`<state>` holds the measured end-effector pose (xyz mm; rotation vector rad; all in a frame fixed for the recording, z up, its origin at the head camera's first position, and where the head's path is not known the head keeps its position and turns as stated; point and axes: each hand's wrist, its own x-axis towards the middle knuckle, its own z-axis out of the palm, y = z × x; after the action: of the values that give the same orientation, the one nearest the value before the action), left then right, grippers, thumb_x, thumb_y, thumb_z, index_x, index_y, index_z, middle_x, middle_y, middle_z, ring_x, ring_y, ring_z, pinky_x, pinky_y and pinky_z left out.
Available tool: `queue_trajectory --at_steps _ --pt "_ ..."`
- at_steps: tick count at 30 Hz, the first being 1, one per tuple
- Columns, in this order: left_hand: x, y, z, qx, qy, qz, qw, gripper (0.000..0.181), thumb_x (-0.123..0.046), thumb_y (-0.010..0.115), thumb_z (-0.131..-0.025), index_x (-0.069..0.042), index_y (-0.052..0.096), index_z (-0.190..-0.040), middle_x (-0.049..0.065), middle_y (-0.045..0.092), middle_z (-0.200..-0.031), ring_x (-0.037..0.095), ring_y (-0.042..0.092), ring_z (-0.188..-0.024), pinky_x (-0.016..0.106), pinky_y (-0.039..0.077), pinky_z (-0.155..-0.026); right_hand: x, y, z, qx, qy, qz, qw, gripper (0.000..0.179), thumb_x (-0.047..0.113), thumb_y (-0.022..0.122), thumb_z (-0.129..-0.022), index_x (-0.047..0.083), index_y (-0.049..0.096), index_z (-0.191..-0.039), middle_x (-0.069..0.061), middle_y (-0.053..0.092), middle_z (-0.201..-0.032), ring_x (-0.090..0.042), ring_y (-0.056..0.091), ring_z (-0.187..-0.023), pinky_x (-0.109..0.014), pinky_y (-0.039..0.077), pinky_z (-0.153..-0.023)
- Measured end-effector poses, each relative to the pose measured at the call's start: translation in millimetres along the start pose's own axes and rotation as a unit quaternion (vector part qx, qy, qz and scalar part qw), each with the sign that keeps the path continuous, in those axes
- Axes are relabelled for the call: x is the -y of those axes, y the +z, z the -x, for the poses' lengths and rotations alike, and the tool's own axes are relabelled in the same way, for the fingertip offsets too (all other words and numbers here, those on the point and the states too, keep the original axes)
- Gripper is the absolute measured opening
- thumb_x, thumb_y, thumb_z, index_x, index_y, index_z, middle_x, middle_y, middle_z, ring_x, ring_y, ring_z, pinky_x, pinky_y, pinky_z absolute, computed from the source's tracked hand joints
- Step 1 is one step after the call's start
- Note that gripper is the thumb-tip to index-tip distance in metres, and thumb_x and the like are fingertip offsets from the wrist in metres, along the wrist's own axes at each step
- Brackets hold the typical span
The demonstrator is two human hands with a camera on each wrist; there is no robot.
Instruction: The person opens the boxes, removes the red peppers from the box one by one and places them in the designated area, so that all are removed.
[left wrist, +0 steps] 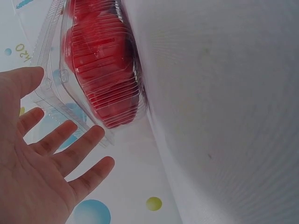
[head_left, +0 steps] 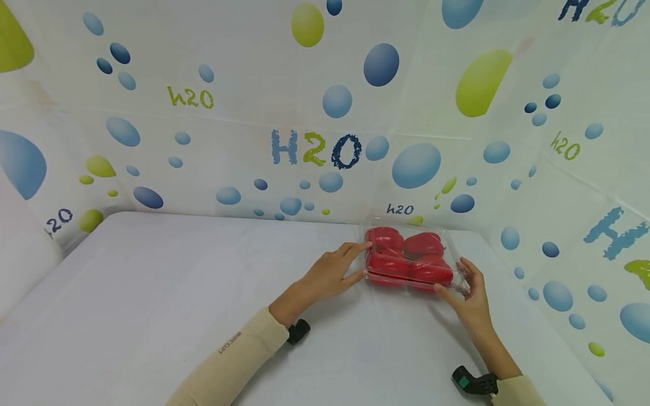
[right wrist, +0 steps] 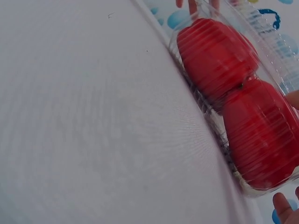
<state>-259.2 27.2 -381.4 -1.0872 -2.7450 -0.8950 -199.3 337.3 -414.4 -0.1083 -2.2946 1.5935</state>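
Note:
A clear plastic clamshell box [head_left: 408, 260] packed with several red bell peppers [left wrist: 100, 51] rests on the white table near its far right part. At the box's left end is my left hand [head_left: 331, 274], its fingers spread and fairly straight, fingertips close to the rim. In the left wrist view, the left palm [left wrist: 30, 172] shows with nothing in it. My right hand [head_left: 472, 299] is spread about the near right corner, thumb toward the front side and fingers at the right end. In the right wrist view, the right fingertips [right wrist: 282, 205] appear just off the box; firm contact is unclear.
The white-covered table [head_left: 167, 293] extends to the left and toward me. Behind it and at the right hangs a white sheet [head_left: 244, 62] printed with blue and green dots and H2O lettering. A black wrist strap [head_left: 477, 382] sits on the right wrist.

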Motion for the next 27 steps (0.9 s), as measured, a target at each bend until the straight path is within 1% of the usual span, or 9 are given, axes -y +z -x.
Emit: queue_trajectory --at_steps 3,4,8,12,15,19,21,23,27 --pt "0.9 0.9 -0.5 0.000 -0.002 -0.001 1.0000 0.065 -0.032 0.059 -0.097 -0.022 0.027 -0.153 0.009 0.044 -0.145 0.025 0.049 -0.130 0.049 0.042 -0.106 -2.2 -0.2 -0.9 -0.002 -0.007 -0.035 0.9994 0.079 0.003 0.070 -0.087 0.016 0.026 -0.152 -0.005 0.032 -0.147 -0.006 0.030 -0.127 -0.015 0.036 -0.089" --pt "1.2 1.2 -0.5 0.000 -0.002 -0.001 1.0000 0.065 -0.032 0.059 -0.097 -0.023 0.027 -0.153 0.009 0.044 -0.145 0.025 0.049 -0.130 0.049 0.042 -0.106 -2.6 -0.3 -0.9 -0.001 -0.006 -0.038 0.9993 0.079 0.003 0.070 -0.087 0.017 0.026 -0.152 -0.005 0.031 -0.148 -0.007 0.030 -0.128 -0.015 0.036 -0.089" --pt "1.8 1.7 -0.2 -0.006 0.002 -0.001 1.0000 0.065 -0.032 0.060 -0.097 -0.022 0.028 -0.153 0.009 0.045 -0.144 0.026 0.050 -0.129 0.049 0.042 -0.105 -3.2 -1.8 -0.9 0.005 0.007 -0.031 0.9995 0.079 0.008 0.070 -0.089 0.020 0.025 -0.153 -0.006 0.028 -0.152 -0.012 0.027 -0.135 -0.007 0.035 -0.094" --pt "2.5 2.6 -0.2 -0.008 0.006 -0.005 0.9999 0.064 -0.032 0.060 -0.097 -0.021 0.029 -0.152 0.009 0.045 -0.144 0.026 0.050 -0.128 0.049 0.043 -0.105 -4.0 -2.9 -0.8 0.010 0.016 -0.034 0.9992 0.079 0.010 0.069 -0.090 0.021 0.024 -0.154 -0.008 0.026 -0.154 -0.016 0.026 -0.138 -0.007 0.034 -0.101" --pt "3.0 3.1 -0.5 -0.004 0.003 -0.010 0.9999 0.064 -0.034 0.059 -0.097 -0.023 0.028 -0.153 0.009 0.045 -0.144 0.026 0.050 -0.129 0.048 0.042 -0.106 -5.5 -2.8 -0.3 0.014 0.009 -0.064 0.9978 0.078 0.007 0.068 -0.090 0.019 0.024 -0.154 -0.008 0.025 -0.153 -0.011 0.033 -0.132 -0.008 0.036 -0.100" --pt "2.6 2.8 -0.6 0.002 0.001 -0.009 1.0000 0.064 -0.035 0.058 -0.098 -0.024 0.027 -0.153 0.008 0.044 -0.145 0.025 0.049 -0.130 0.048 0.041 -0.107 -7.7 -3.0 1.4 0.028 0.003 -0.116 0.9929 0.078 0.002 0.066 -0.091 0.019 0.023 -0.154 -0.007 0.023 -0.150 -0.003 0.048 -0.116 -0.009 0.046 -0.089" --pt "2.1 2.7 -0.4 0.003 0.002 -0.007 1.0000 0.063 -0.034 0.058 -0.098 -0.023 0.027 -0.153 0.008 0.043 -0.146 0.025 0.048 -0.130 0.048 0.040 -0.107 -8.3 -3.6 1.9 0.033 0.007 -0.117 0.9925 0.078 0.003 0.065 -0.092 0.022 0.022 -0.154 -0.009 0.018 -0.153 -0.001 0.053 -0.107 -0.010 0.049 -0.085" --pt "1.4 2.2 0.0 0.003 0.002 -0.006 1.0000 0.064 -0.033 0.058 -0.098 -0.023 0.027 -0.153 0.008 0.043 -0.146 0.025 0.048 -0.131 0.048 0.040 -0.107 -8.6 -4.1 2.0 0.038 0.010 -0.109 0.9933 0.078 0.005 0.065 -0.093 0.025 0.021 -0.154 -0.013 0.017 -0.155 0.000 0.055 -0.104 -0.010 0.049 -0.083" --pt "0.8 1.7 0.5 0.003 0.001 -0.005 1.0000 0.064 -0.033 0.059 -0.098 -0.023 0.027 -0.153 0.009 0.042 -0.147 0.026 0.047 -0.132 0.048 0.041 -0.107 -8.9 -3.9 1.7 0.039 0.012 -0.095 0.9946 0.078 0.007 0.064 -0.093 0.027 0.020 -0.154 -0.018 0.016 -0.157 0.001 0.053 -0.108 -0.009 0.048 -0.083"
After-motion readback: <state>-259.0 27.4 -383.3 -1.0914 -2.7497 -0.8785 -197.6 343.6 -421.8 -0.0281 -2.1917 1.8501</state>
